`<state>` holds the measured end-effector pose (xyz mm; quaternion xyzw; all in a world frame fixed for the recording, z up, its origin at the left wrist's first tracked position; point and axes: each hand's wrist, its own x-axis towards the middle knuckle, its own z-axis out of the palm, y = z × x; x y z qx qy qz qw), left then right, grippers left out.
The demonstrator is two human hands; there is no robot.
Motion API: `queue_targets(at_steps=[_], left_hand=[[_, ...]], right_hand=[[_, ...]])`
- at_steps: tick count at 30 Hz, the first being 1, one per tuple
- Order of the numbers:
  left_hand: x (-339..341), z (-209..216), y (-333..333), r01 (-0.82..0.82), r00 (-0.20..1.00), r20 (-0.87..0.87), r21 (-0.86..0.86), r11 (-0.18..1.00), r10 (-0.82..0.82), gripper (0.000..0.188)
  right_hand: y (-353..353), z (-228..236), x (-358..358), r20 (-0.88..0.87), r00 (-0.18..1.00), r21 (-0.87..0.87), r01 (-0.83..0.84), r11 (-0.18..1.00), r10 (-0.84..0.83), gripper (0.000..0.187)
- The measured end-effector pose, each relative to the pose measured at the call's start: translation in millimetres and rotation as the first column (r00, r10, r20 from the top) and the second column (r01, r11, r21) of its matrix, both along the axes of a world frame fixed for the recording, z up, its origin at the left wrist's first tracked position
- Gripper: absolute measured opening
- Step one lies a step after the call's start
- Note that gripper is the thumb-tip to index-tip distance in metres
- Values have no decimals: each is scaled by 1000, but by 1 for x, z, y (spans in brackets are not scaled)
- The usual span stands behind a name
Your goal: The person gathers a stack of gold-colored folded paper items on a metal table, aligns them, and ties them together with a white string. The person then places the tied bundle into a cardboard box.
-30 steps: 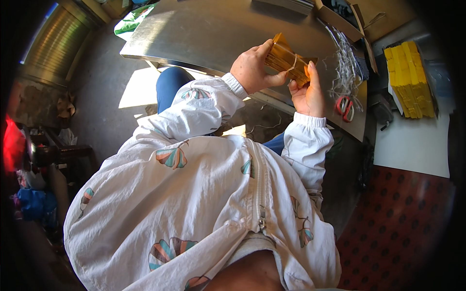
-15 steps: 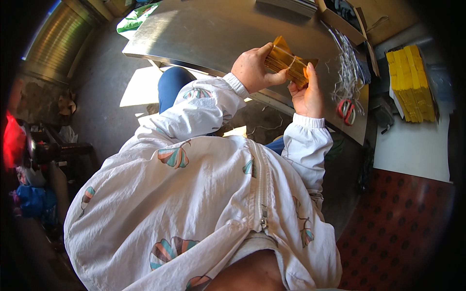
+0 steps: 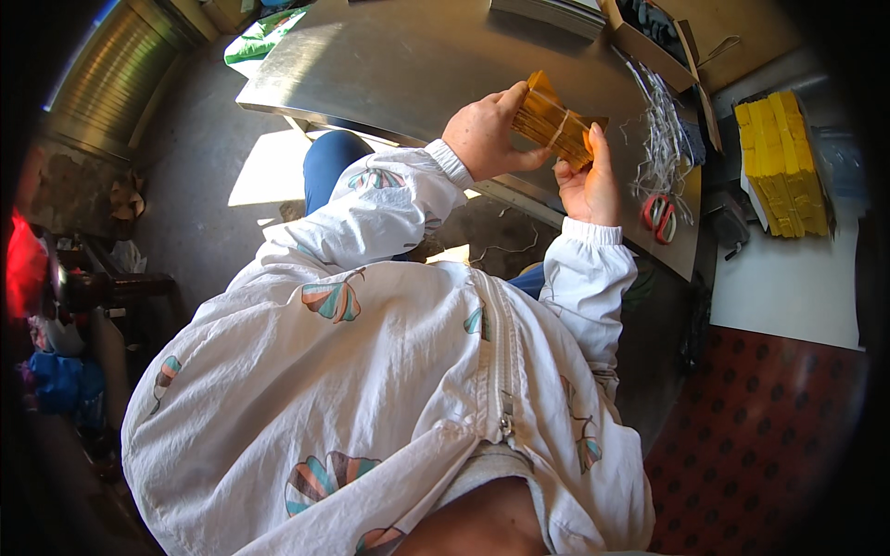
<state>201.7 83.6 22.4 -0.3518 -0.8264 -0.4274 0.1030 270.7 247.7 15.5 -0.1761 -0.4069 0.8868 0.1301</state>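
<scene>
Over the near edge of a metal table point(image 3: 389, 69), both hands grip a bundle of yellow paper point(image 3: 547, 119). Pale string crosses the bundle and runs around it. My left hand point(image 3: 487, 134) pinches its left end, with the index finger at the top corner and the thumb along the near side. My right hand point(image 3: 591, 183) holds the right end, thumb up against it and fingers underneath, partly hidden. To the right, loose white strings point(image 3: 660, 130) lie in a tangle on the table, and red-handled scissors point(image 3: 659, 218) rest beside their lower end.
Stacked yellow paper bundles point(image 3: 783, 162) stand at the far right above a white sheet point(image 3: 788, 292). At the back are a pile of flat sheets point(image 3: 552, 17) and an open cardboard box point(image 3: 654, 42). A green and white bag point(image 3: 264, 37) lies at the table's far left corner.
The bundle has tilted slightly in my hands and sits a little further right. My left thumb has come away from the string crossing. Both hands keep their hold.
</scene>
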Motion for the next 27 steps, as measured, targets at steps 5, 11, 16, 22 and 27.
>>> queue_targets(at_steps=[5,11,16,22,27], left_hand=[[0,-1,0,6,1000,-31,32,999,-5,80],[0,-3,2,-13,999,-36,15,1000,13,79],[1,0,0,-22,999,-43,-26,999,21,81],[0,-7,2,-48,999,-14,-33,998,48,82],[-8,-11,0,-21,999,-30,27,999,22,82]], right_hand=[[1,-1,-2,-10,1000,-4,-6,1000,6,28],[0,-1,-1,-41,999,-15,-10,1000,10,27],[-1,3,0,-14,1000,-15,-7,1000,7,26],[1,-6,0,-17,1000,-29,-24,999,24,25],[-1,-7,-10,1,1000,-54,-11,998,11,29]])
